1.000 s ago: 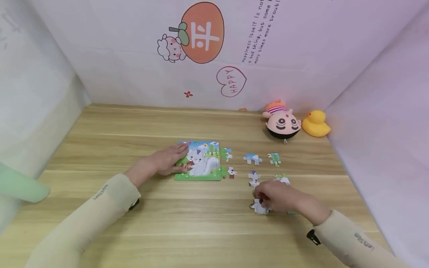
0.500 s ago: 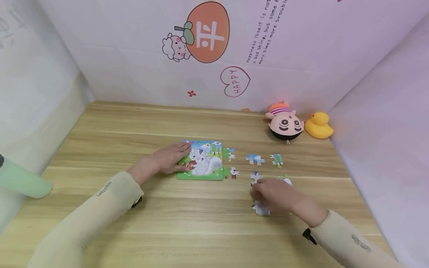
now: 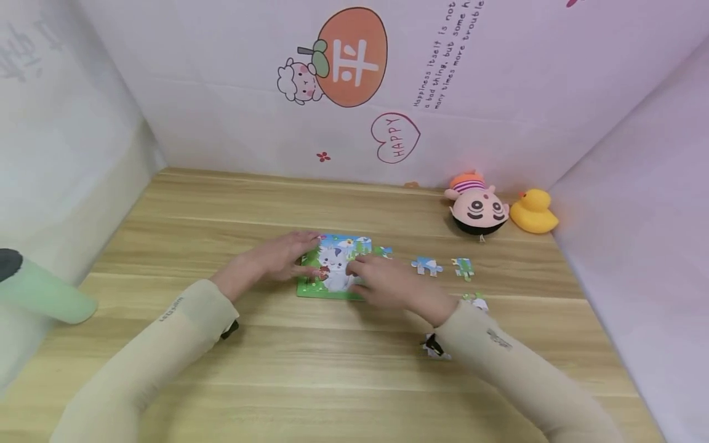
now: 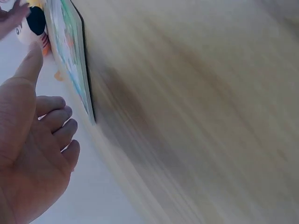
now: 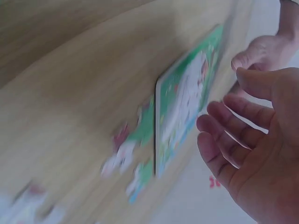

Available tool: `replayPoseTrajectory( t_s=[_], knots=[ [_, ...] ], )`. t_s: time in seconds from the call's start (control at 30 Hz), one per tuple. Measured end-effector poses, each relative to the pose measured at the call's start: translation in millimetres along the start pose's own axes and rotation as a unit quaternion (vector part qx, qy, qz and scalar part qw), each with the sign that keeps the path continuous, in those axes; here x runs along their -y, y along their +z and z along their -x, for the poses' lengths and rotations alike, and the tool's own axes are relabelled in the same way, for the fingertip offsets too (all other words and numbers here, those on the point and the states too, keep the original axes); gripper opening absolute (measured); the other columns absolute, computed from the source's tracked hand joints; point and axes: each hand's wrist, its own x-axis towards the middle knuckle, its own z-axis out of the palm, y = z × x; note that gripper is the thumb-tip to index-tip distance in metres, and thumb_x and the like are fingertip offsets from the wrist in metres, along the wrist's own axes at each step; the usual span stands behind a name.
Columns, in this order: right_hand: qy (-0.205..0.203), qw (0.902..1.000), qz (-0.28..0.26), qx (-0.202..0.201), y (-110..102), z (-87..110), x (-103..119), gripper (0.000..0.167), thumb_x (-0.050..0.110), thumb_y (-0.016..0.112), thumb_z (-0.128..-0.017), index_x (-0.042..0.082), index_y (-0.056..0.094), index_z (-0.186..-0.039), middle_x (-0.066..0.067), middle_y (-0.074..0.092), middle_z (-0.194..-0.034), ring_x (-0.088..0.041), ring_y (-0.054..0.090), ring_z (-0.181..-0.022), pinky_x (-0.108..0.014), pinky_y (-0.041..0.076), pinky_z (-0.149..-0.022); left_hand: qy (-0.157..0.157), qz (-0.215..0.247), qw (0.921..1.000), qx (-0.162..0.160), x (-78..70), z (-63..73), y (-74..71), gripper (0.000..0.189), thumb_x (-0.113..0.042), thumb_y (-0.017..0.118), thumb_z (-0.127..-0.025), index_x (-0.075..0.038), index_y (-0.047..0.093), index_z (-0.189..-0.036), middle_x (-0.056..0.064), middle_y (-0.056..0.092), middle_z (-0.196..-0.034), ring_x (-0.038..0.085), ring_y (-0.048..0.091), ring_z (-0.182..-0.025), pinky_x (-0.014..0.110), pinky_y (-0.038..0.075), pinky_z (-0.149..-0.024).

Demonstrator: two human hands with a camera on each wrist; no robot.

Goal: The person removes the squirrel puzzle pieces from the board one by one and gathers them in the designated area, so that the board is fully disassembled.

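Observation:
A square jigsaw board (image 3: 335, 261) with a grey-white squirrel picture and green border lies on the wooden table. My left hand (image 3: 280, 256) is at its left edge, thumb stretched out and the other fingers relaxed in the left wrist view. Over the board's right half reaches my right hand (image 3: 384, 284). In the right wrist view its fingers are loosely bent, with no puzzle piece visible between them. Against the board's right side lie two loose pieces, a green one with a white animal (image 5: 125, 156) and a green-and-blue one (image 5: 138, 181).
More loose pieces lie to the right: a blue-and-white one (image 3: 427, 266), a green one (image 3: 463, 268) and a white one (image 3: 479, 303). A plush doll (image 3: 479, 208) and a yellow duck (image 3: 534, 212) sit by the back wall. A pale green cylinder (image 3: 47, 292) stands at far left.
My right hand has left the loose pieces and swung left over the board, its forearm now crossing above some of them. My left hand stays by the board's left side.

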Motion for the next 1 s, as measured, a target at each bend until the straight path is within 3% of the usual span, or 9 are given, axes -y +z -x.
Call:
replayPoseTrajectory(
  t_s=[0.17, 0.3, 0.47, 0.7, 1.0],
  knots=[
    [-0.005, 0.9998, 0.014, 0.011, 9, -27.7, 10, 0.047, 0.032, 0.063, -0.104, 0.002, 0.06, -0.14, -0.014, 0.066, -0.135, -0.027, 0.067, -0.123, -0.043, 0.059, -0.105, -0.003, -0.005, 1.0, 0.008, 5.5, 6.2, -2.2, 0.1, -0.051, 0.074, -0.093, 0.004, 0.027, -0.161, 0.023, 0.019, -0.173, 0.041, 0.019, -0.162, 0.055, 0.018, -0.135],
    [0.0, 0.9992, 0.034, 0.02, 15, -42.6, 18, 0.06, 0.041, 0.062, -0.104, -0.001, 0.055, -0.146, -0.014, 0.062, -0.137, -0.025, 0.065, -0.12, -0.039, 0.06, -0.1, -0.018, -0.034, 0.9987, 0.033, 9.1, 9.7, -0.8, 0.112, -0.06, 0.074, -0.089, 0.004, 0.021, -0.163, 0.024, 0.012, -0.174, 0.041, 0.013, -0.163, 0.058, 0.015, -0.135],
    [-0.004, 0.9974, 0.065, 0.031, 25, -53.6, 25, 0.053, 0.046, 0.061, -0.104, 0.004, 0.064, -0.135, -0.009, 0.062, -0.132, -0.02, 0.061, -0.112, -0.033, 0.06, -0.092, -0.005, -0.044, 0.9977, 0.052, 11.4, 9.9, 5.3, 0.118, -0.066, 0.072, -0.087, 0.005, 0.017, -0.164, 0.022, 0.008, -0.175, 0.041, 0.01, -0.164, 0.063, 0.013, -0.133],
    [0.001, 0.9939, 0.11, 0.015, 37, -56.9, 27, 0.045, 0.046, 0.065, -0.101, 0.01, 0.07, -0.127, -0.008, 0.063, -0.132, -0.026, 0.061, -0.122, -0.035, 0.06, -0.101, -0.007, -0.023, 0.9981, 0.057, 12.7, 9.7, 12.3, 0.121, -0.063, 0.075, -0.086, 0.005, 0.012, -0.164, 0.021, 0.004, -0.176, 0.037, 0.006, -0.165, 0.059, 0.011, -0.135],
    [0.007, 0.9976, 0.069, 0.0, 37, -60.3, 29, 0.03, 0.04, 0.072, -0.098, 0.014, 0.074, -0.112, -0.009, 0.068, -0.138, -0.026, 0.062, -0.128, -0.037, 0.056, -0.11, -0.01, -0.017, 0.9979, 0.062, 12.2, 8.5, 12.5, 0.121, -0.063, 0.076, -0.086, 0.004, 0.012, -0.164, 0.021, 0.001, -0.176, 0.038, 0.006, -0.165, 0.058, 0.013, -0.135]
  ],
)
